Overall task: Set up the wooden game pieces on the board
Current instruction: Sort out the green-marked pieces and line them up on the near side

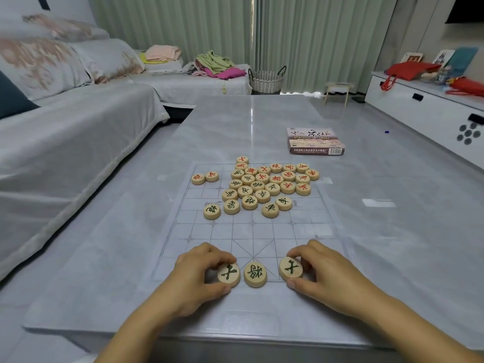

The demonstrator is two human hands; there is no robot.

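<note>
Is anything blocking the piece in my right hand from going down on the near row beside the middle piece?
Nothing visible does. The right hand holds its green-marked piece tilted over bare board; the middle piece lies beside it, not touching.

Both forearms run off the bottom edge. The left hand (pixel 193 279) covers the left rim of the left piece (pixel 228 273) it pinches, and the right hand (pixel 322 273) covers the right rim of the right piece (pixel 290 268). The board (pixel 262 231) is so faint that its near edge and the corners by the hands cannot be traced. Marks on the far pieces of the pile (pixel 264 184) blur. The small print on the box (pixel 315 141) is unreadable. The sofa (pixel 65 132) is cut by the left edge, the cabinet (pixel 419 108) by the right.
</note>
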